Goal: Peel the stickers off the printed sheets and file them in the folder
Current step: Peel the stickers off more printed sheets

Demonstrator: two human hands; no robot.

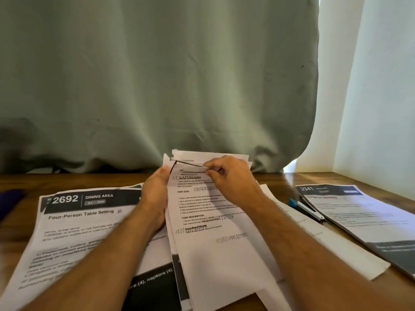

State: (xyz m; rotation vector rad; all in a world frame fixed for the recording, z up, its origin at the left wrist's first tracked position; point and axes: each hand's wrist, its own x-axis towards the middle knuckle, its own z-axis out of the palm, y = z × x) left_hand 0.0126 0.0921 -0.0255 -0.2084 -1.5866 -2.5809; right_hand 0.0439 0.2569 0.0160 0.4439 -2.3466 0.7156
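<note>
Nearest the front edge of the desk (280,178), both bare forearms reached in from below over a spread of paper. Under the left forearm lay a large printed sheet (74,223) headed "2692 DINING AREA" and "Four-Person Table Setting", covering much of the desk's left half; a dark-banded page (155,283) reading "napkins (4)" showed beneath it at the front. In the middle, a loose stack of sheets ran from the front edge toward the back, and its top sheet (208,221) carried headings such as "TASK GOAL" and "TASK DESCRIPTION", with scribbled pen marks over some lines.

The left hand (156,194) lay along that top sheet's left edge, palm turned inward, fingers together and pressed against the paper. Farther back, the right hand (231,178) had thumb and fingertips pinched shut on a thin strip, apparently the sticker (194,169), lifted partly from the sheet's upper part, with a dark line of its raised edge showing to the left of the fingers.

On the desk's right side, well apart from the hands, a blue-tipped pen-like tool (306,209) lay beside another printed sheet (354,209) headed "2541". A dark object (10,198) sat at the left edge. Behind the desk's back edge hung a grey-green curtain (157,75).
</note>
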